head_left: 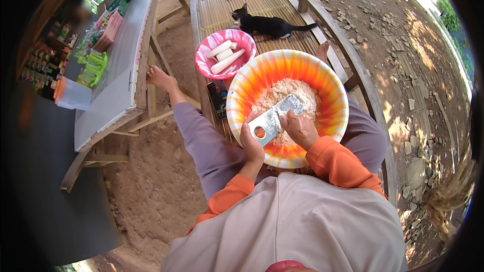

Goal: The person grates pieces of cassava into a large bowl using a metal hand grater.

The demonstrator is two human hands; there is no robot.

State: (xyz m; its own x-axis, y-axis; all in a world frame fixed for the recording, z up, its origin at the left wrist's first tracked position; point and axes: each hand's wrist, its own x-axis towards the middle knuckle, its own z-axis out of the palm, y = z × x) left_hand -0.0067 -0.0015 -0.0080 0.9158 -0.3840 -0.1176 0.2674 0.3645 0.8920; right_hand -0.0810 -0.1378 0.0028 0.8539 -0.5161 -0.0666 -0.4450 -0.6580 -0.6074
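Grating over the large bowl (pixel 238 106): the left hand (pixel 251 143), at half past seven from the bowl's centre, has its grip closed around the lower end of the grater (pixel 273 121), which slants from eight toward one o'clock above the pale shreds (pixel 285 90). The right hand (pixel 301 130), at five o'clock, lies curled against the grater's face; whether its grip pinches a piece cannot be told. Good practice would be to brace the grater firmly, stroke along its slope with light, even pressure, and hold the fingertips clear of the teeth as a piece wears short. White sticks (pixel 228 61) lie in the pink bowl (pixel 204 60) at half past ten. Hidden are the grater's underside, some shreds and the large bowl's base, so its contact with the tabletop (pixel 222 0) is uncertain; the phone (pixel 218 103), at nine o'clock, shows an indistinct screen.
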